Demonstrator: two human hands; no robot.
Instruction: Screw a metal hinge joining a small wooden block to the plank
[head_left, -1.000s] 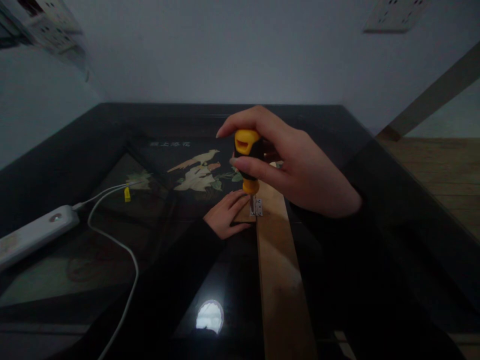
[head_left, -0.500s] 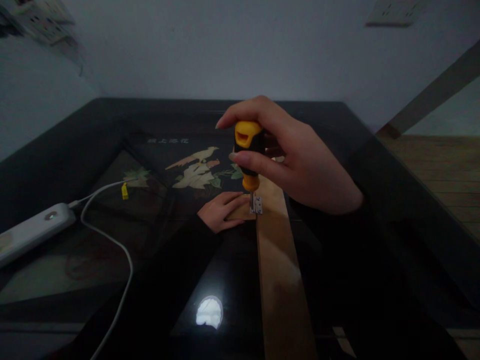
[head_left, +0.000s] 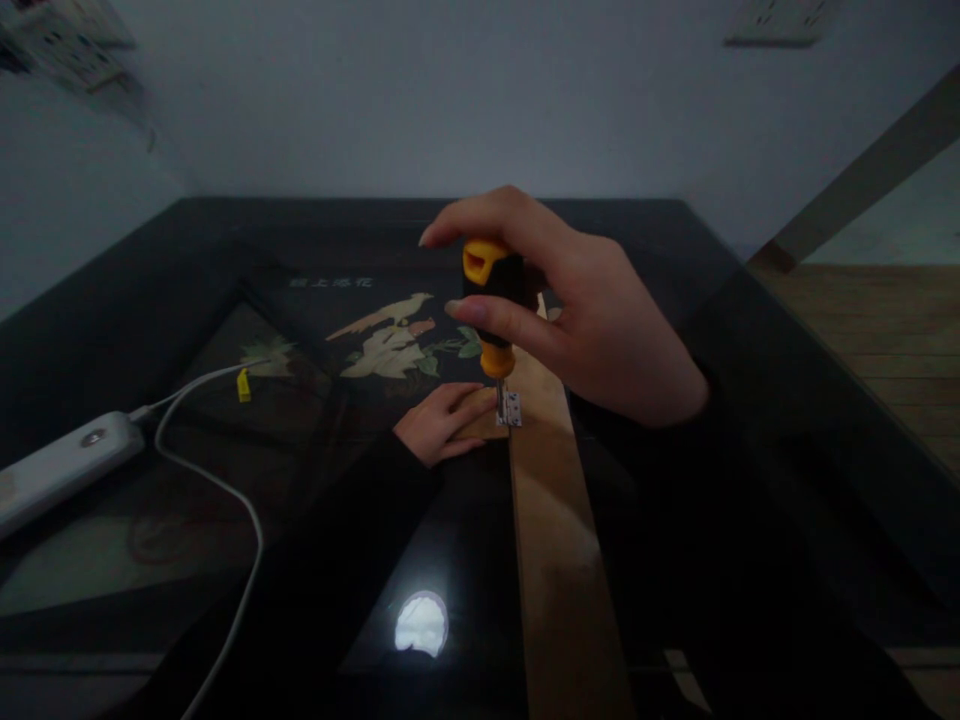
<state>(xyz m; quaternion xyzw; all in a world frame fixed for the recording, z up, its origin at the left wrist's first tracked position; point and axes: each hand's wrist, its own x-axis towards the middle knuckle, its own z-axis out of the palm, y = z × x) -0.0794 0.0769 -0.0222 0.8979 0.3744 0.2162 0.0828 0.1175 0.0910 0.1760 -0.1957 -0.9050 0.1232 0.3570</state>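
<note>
A yellow-and-black screwdriver (head_left: 493, 300) stands nearly upright in my right hand (head_left: 592, 310). The thumb presses the near side of its handle, and the index finger reaches over the top. Its shaft meets the left leaf of a small metal hinge (head_left: 513, 409); the tip and any screw under it are too small to make out. That hinge spans the joint between a long wooden board (head_left: 559, 540) and a short wooden piece (head_left: 489, 430). My left hand (head_left: 442, 420) holds the short piece, thumb along its near edge and fingers across its far part.
Everything lies on a dark glossy table (head_left: 247, 250) with a bird-and-flower picture (head_left: 386, 345). To the left sit a white power bank (head_left: 71, 465) and its white cable (head_left: 251, 520) with a yellow tag (head_left: 243, 386). A wall (head_left: 420, 100) with sockets rises behind.
The whole view has shifted slightly. My right thumb and index finger have moved a little to the left around the screwdriver handle. My left hand stays on the short wooden piece.
</note>
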